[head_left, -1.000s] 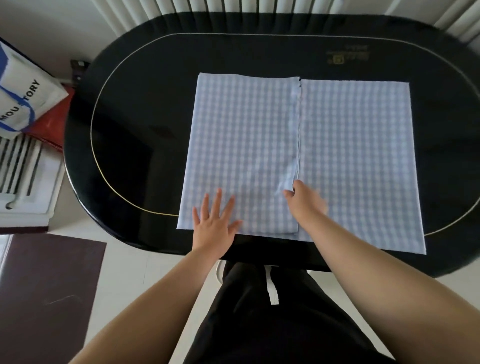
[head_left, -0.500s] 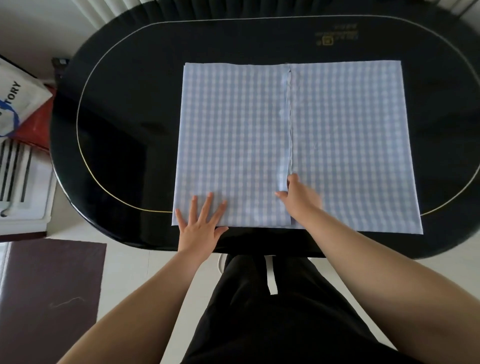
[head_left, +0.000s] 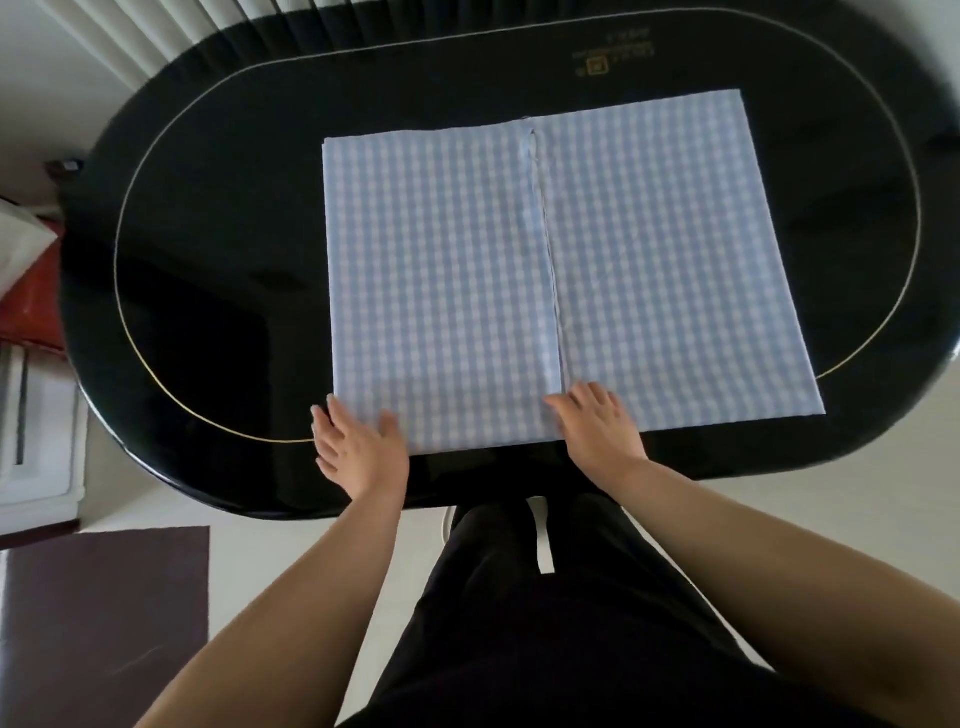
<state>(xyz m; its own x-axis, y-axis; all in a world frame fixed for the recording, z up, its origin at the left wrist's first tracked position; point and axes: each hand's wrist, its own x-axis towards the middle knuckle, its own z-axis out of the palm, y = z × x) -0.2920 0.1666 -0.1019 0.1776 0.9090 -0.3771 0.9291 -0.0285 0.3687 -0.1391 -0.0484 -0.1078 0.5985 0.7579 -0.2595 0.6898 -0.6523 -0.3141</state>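
A light blue checked cloth (head_left: 649, 249) lies flat on a black oval table (head_left: 218, 249). Its left part is folded over, and that flap's edge runs down the middle. My left hand (head_left: 358, 441) sits at the cloth's near left corner, thumb on top of the fabric and fingers at its left edge; whether it pinches the corner is unclear. My right hand (head_left: 597, 421) rests on the near end of the fold edge with fingers loosely bent.
The table's near rim is right in front of my legs. On the floor to the left are a red bag (head_left: 26, 306), a white ribbed unit (head_left: 36, 421) and a dark mat (head_left: 104, 623). Pleated curtains (head_left: 130, 31) hang behind the table.
My left hand has slid from lying flat on the cloth to its near left corner. My right hand has moved nearer along the fold edge. The view has tilted.
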